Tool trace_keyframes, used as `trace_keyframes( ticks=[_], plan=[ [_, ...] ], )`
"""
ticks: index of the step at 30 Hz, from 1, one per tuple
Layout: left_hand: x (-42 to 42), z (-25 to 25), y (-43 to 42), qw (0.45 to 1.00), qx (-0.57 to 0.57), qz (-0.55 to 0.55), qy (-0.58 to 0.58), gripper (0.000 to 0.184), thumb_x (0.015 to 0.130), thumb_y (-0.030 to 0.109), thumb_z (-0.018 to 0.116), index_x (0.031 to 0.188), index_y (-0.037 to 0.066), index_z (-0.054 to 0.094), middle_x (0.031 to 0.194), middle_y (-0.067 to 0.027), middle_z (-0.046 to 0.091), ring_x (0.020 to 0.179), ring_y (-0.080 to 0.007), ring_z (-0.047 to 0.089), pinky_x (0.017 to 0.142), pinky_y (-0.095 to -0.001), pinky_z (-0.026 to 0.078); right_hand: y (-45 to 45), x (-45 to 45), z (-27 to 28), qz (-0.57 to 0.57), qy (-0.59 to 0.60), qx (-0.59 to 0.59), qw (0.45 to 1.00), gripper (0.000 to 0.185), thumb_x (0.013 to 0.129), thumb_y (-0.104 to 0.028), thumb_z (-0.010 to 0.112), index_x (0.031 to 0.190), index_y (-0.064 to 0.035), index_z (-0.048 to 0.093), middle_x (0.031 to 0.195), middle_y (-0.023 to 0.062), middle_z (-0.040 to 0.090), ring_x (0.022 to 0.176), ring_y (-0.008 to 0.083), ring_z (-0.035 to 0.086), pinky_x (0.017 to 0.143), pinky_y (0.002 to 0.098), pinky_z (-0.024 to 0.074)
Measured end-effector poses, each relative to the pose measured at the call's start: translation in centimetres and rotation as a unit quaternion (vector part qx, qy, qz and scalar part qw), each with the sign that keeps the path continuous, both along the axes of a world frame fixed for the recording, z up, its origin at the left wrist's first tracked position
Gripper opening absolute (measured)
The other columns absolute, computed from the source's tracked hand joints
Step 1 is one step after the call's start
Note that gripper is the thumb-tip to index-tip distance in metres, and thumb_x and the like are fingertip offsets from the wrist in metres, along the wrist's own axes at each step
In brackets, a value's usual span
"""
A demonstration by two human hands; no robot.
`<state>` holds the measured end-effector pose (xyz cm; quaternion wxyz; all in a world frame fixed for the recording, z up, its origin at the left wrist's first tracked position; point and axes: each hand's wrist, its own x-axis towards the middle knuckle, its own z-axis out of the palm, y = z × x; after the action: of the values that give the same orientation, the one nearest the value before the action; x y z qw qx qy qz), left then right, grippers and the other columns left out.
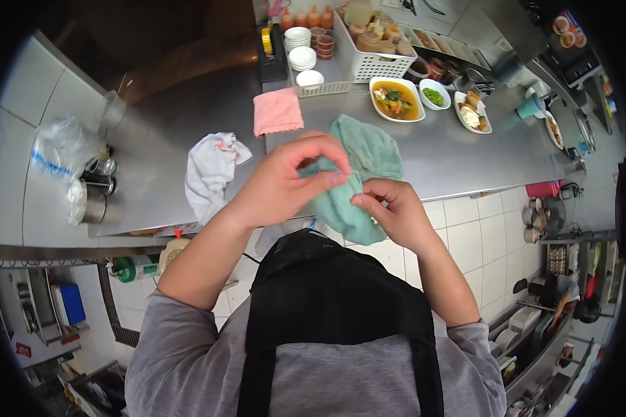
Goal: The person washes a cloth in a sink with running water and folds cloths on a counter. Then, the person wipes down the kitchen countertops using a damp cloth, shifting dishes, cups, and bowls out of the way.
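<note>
A green cloth (pixel 342 210) hangs between my hands, just over the counter's front edge. My left hand (pixel 293 175) is closed in a pinch at its upper edge, thumb and forefinger almost meeting. On the other side, my right hand (pixel 394 210) grips the cloth between thumb and bent fingers. Right behind, more green cloth (pixel 370 147) lies crumpled on the steel counter; I cannot tell whether the two are joined. A folded pink cloth (pixel 278 112) lies flat beyond my left hand. Left of it is a rumpled white cloth (pixel 214 174).
Dishes stand at the back right: a soup bowl (pixel 396 99), a bowl of chopped greens (pixel 435 94) and a plate of food (pixel 472 112). Behind them is a white basket (pixel 377 66) of containers. Metal canisters (pixel 94 198) and a plastic bag (pixel 69 144) sit far left.
</note>
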<state>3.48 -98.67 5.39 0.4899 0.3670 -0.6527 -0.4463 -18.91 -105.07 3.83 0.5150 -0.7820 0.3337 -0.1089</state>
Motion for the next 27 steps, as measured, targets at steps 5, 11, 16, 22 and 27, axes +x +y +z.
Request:
trace_keyframes(
  ticks=[5, 11, 16, 22, 27],
  plan=[
    [0.3, -0.5, 0.3, 0.993, 0.003, 0.072, -0.092, 0.019, 0.085, 0.005, 0.064, 0.102, 0.004, 0.055, 0.096, -0.0031, 0.055, 0.092, -0.0136, 0.052, 0.085, -0.0275, 0.042, 0.1, -0.2, -0.3, -0.129, -0.206, -0.089, 0.966, 0.01, 0.089, -0.01, 0.065, 0.094, -0.0013, 0.062, 0.084, 0.0033, 0.057, 0.079, 0.0105, 0.055, 0.07, 0.0266, 0.0452],
    [-1.2, 0.8, 0.4, 0.963, 0.114, 0.039, -0.241, 0.052, 0.075, 0.006, 0.073, 0.125, 0.01, 0.057, 0.081, -0.0018, 0.056, 0.076, -0.0134, 0.052, 0.072, -0.0281, 0.044, 0.6, -0.3, 1.2, -0.095, -0.223, -0.068, 0.968, 0.012, 0.089, -0.005, 0.062, 0.097, -0.0055, 0.054, 0.094, 0.0043, 0.059, 0.088, 0.0141, 0.059, 0.076, 0.0282, 0.0479],
    [0.0, -1.6, -0.6, 0.96, -0.092, 0.116, -0.239, 0.042, 0.078, 0.003, 0.068, 0.118, 0.008, 0.059, 0.091, -0.0054, 0.059, 0.078, -0.0156, 0.054, 0.074, -0.0286, 0.045, -0.1, -1.7, 1.2, -0.092, -0.148, -0.188, 0.967, 0.019, 0.086, -0.005, 0.065, 0.1, -0.0047, 0.052, 0.088, 0.0065, 0.057, 0.081, 0.0156, 0.058, 0.07, 0.0292, 0.0471],
    [-0.3, -1.4, 1.1, 0.986, 0.095, 0.093, -0.099, 0.03, 0.076, -0.001, 0.059, 0.104, 0.006, 0.054, 0.092, -0.0048, 0.058, 0.089, -0.0138, 0.057, 0.08, -0.0294, 0.046, 1.9, -0.5, 1.5, -0.048, 0.029, -0.062, 0.997, 0.032, 0.081, -0.007, 0.07, 0.108, -0.0052, 0.054, 0.083, 0.0057, 0.054, 0.073, 0.0161, 0.051, 0.063, 0.0274, 0.0421],
    [-0.5, -3.6, 2.9, 0.986, -0.066, 0.125, -0.091, 0.032, 0.071, -0.001, 0.06, 0.101, 0.009, 0.059, 0.09, -0.0065, 0.059, 0.085, -0.0227, 0.058, 0.073, -0.0344, 0.046, 1.4, -0.9, -2.3, 0.137, 0.014, -0.047, 0.989, 0.067, 0.075, -0.022, 0.08, 0.132, -0.0096, 0.049, 0.116, 0.0049, 0.054, 0.098, 0.0163, 0.049, 0.082, 0.0288, 0.0395]
  ],
)
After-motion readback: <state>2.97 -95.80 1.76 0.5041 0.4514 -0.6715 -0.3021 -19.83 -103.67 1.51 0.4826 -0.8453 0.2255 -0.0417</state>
